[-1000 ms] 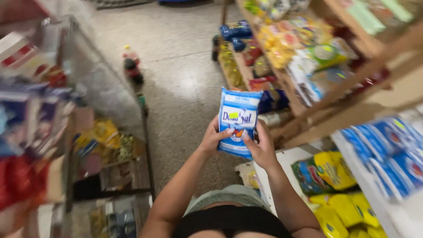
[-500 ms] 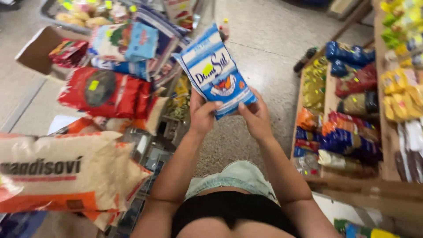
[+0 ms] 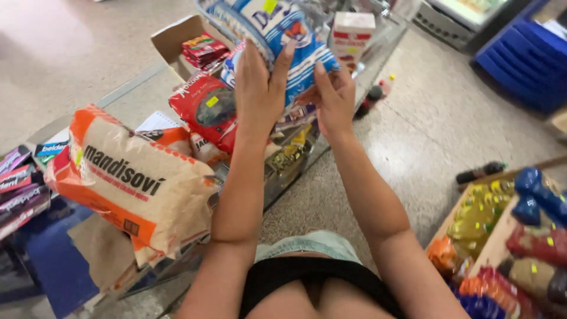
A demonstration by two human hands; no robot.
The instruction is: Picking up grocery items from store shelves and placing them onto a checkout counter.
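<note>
Since half a second ago, the blue-and-white bag (image 3: 277,35) has been carried up and forward, so that its top is now cut off by the upper edge of the view, and it is held over the glass counter (image 3: 142,88) rather than above the floor. The bag is grasped by both hands. The left hand (image 3: 260,88) is pressed flat against its lower left part, fingers spread upward over the plastic. The right hand (image 3: 333,97) is closed on the lower right corner, the thumb lying against the bag's edge. Below the bag, a red packet (image 3: 204,109) is seen lying on the counter, just beside the left wrist. Nearer the camera, a large orange-and-tan sack (image 3: 130,177) is laid across the counter's edge. A cardboard box (image 3: 177,35) with small red packs is set behind, and a white carton (image 3: 352,35) is stood at the right of the bag.
</note>
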